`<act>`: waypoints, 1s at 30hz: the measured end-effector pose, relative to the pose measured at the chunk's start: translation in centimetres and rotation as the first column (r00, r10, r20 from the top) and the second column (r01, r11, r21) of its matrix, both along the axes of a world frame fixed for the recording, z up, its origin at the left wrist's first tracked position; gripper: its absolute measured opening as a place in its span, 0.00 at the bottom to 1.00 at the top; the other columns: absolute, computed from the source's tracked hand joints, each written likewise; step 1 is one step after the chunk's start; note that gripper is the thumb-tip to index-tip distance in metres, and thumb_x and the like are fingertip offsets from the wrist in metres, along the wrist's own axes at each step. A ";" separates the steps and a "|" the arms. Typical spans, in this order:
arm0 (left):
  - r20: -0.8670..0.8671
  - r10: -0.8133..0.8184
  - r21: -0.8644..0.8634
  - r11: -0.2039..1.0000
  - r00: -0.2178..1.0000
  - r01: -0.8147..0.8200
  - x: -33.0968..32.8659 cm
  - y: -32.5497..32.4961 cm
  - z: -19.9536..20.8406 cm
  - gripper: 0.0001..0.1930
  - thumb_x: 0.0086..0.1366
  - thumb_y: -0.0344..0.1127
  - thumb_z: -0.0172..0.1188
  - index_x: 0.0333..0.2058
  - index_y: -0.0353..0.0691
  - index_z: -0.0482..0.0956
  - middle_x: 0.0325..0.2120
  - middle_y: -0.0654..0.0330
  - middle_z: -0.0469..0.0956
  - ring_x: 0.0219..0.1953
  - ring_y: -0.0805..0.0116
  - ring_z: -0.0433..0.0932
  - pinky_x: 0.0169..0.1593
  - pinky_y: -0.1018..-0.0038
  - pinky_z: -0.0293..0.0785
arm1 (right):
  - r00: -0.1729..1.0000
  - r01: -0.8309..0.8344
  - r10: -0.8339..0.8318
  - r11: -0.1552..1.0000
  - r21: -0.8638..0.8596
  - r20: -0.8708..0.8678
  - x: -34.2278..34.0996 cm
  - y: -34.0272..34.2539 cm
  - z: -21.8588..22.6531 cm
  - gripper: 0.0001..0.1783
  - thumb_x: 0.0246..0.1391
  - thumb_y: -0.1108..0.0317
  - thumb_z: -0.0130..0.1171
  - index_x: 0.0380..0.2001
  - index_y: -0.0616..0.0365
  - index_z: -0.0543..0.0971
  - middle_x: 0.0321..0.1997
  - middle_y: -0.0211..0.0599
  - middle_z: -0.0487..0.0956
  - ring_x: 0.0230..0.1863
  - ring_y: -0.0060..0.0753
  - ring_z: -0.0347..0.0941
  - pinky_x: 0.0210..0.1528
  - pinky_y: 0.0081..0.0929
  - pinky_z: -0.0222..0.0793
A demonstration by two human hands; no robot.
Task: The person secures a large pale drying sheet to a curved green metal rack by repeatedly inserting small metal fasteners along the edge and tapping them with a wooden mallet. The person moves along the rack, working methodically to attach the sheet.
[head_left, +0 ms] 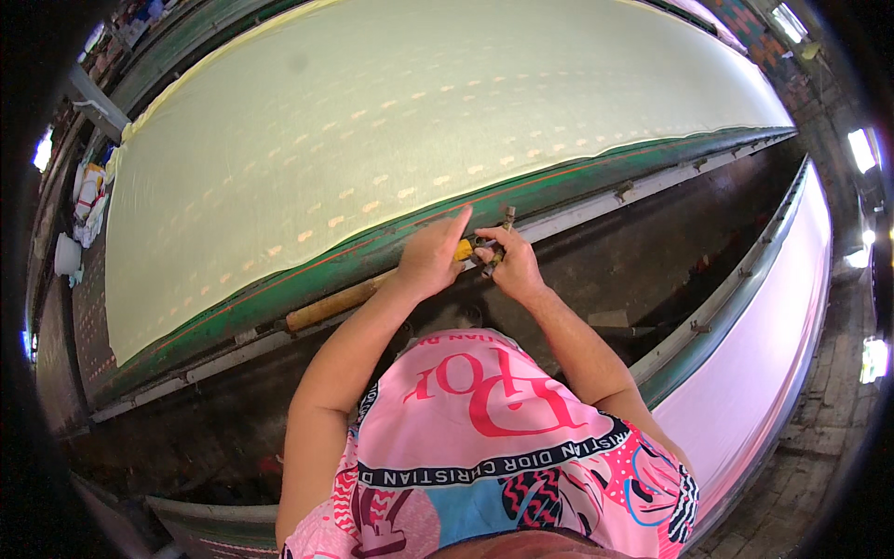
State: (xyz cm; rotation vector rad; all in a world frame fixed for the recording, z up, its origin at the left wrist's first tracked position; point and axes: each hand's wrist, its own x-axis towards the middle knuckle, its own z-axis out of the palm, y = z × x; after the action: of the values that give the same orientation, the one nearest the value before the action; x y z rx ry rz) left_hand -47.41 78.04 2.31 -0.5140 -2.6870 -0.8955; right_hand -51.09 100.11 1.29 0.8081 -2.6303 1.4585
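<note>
- Over the near edge of a long green-edged table, my two hands came together, right by the pale rail that ran along its side.
- My right hand was grasping a small metal fitting, its fingers bent around the middle; one end stuck out above them and the other below.
- My left hand was just beside it, index finger pointing straight out; the rest of those fingers were partly hidden, so I cannot tell whether they gripped anything.
- A yellow piece showed between my hands, against the left one; whether it was joined to the fitting I cannot tell.
- Near my left forearm, a tan rounded bar lay along the table's side.
- Pale yellow cloth with rows of small light marks covered the tabletop.
- Well apart, to my right, pink cloth covered another table.
</note>
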 end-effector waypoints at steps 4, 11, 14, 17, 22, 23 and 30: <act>0.012 -0.133 0.012 0.991 0.991 0.133 -1.4 1.0 -0.2 0.43 0.60 0.24 0.70 0.74 0.41 0.67 0.44 0.45 0.81 0.49 0.39 0.83 0.51 0.49 0.81 | 0.993 0.117 -0.118 0.987 -0.108 -0.005 2.8 0.8 1.0 0.44 0.67 0.76 0.69 0.81 0.57 0.62 0.43 0.50 0.85 0.42 0.54 0.87 0.47 0.46 0.82; -0.065 -0.204 -0.057 0.978 0.977 0.201 -1.5 1.3 -0.6 0.20 0.64 0.23 0.63 0.55 0.41 0.75 0.39 0.49 0.80 0.44 0.42 0.82 0.47 0.48 0.80 | 0.994 0.005 -0.026 0.982 0.190 0.107 7.7 3.3 -0.5 0.51 0.67 0.69 0.68 0.84 0.64 0.52 0.34 0.53 0.87 0.35 0.62 0.86 0.39 0.53 0.81; -0.010 -0.193 -0.062 0.980 0.981 0.192 -1.6 1.4 -0.7 0.21 0.63 0.21 0.65 0.55 0.40 0.76 0.42 0.46 0.81 0.46 0.38 0.83 0.49 0.47 0.80 | 0.999 0.001 -0.011 0.965 0.261 0.036 8.2 3.2 0.2 0.47 0.67 0.69 0.68 0.81 0.69 0.57 0.36 0.55 0.88 0.34 0.62 0.86 0.37 0.53 0.81; -0.045 -0.210 -0.069 0.976 0.977 0.207 -1.8 1.6 -0.6 0.18 0.64 0.22 0.63 0.53 0.40 0.75 0.38 0.49 0.81 0.43 0.42 0.83 0.46 0.48 0.80 | 0.999 0.025 -0.011 0.952 0.306 -0.049 7.7 3.1 0.4 0.40 0.66 0.68 0.68 0.76 0.69 0.66 0.37 0.54 0.88 0.34 0.59 0.87 0.36 0.51 0.82; -0.053 -0.208 -0.060 0.977 0.977 0.204 -1.9 1.6 -0.3 0.18 0.65 0.22 0.63 0.53 0.40 0.75 0.38 0.49 0.81 0.42 0.41 0.83 0.45 0.48 0.80 | 0.982 0.073 -0.022 0.960 0.271 -0.188 6.8 2.8 -1.1 0.30 0.65 0.67 0.68 0.67 0.66 0.76 0.37 0.51 0.89 0.34 0.52 0.88 0.35 0.48 0.83; -0.055 -0.210 -0.055 0.977 0.976 0.207 -1.9 1.6 -0.3 0.18 0.65 0.22 0.63 0.52 0.40 0.75 0.38 0.49 0.81 0.42 0.41 0.83 0.45 0.48 0.80 | 0.981 0.068 -0.015 0.959 0.273 -0.194 6.8 2.7 -1.2 0.29 0.65 0.67 0.68 0.66 0.66 0.76 0.38 0.51 0.89 0.33 0.53 0.88 0.34 0.48 0.82; -0.006 -0.188 -0.055 0.981 0.982 0.188 -1.8 1.3 -0.9 0.19 0.63 0.23 0.66 0.52 0.40 0.75 0.38 0.49 0.81 0.44 0.41 0.83 0.47 0.48 0.81 | 0.931 0.151 -0.025 0.935 0.320 -0.364 6.2 2.3 -1.6 0.22 0.67 0.66 0.69 0.61 0.60 0.81 0.31 0.39 0.85 0.28 0.42 0.82 0.31 0.40 0.78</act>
State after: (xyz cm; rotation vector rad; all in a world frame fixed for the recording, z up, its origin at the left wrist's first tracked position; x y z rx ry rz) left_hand -49.26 79.37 1.39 -0.7938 -2.6921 -0.8664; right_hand -44.93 102.41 -0.32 0.8635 -2.6200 0.7461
